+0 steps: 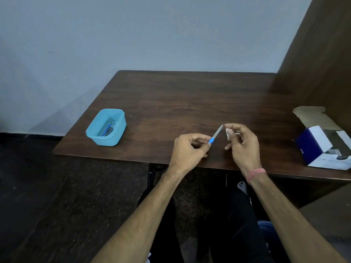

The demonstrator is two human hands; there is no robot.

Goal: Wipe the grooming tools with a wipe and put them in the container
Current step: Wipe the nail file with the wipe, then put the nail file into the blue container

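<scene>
Left hand (187, 147): fingers curled, pinching the blue handle of a nail file (216, 134). The handle's lower end is hidden inside the grip; the grey blade slants up and to the right, its tip just short of the right hand.

Right hand (241, 141): thumb and forefinger pinch a small white wipe (227, 131). Only a crumpled corner shows; the rest is covered by the fingers. Other fingers loosely bent. Whether wipe and blade tip touch is unclear. A pink band (256, 173) circles the right wrist.

Both hands are held above the near edge of the dark wood desk (190, 95).

Left of the hands, well apart, near the desk's left edge: a light blue container (106, 128). Inside lie tools (107, 130), one blue-handled, the others grey metal; they overlap and are too small to tell apart or count.

Right of the hands, at the desk's right side: an open white-and-navy box (322, 145), flap up, cut off by the picture's edge. Its dark contents cannot be made out, and the print is unreadable.
</scene>
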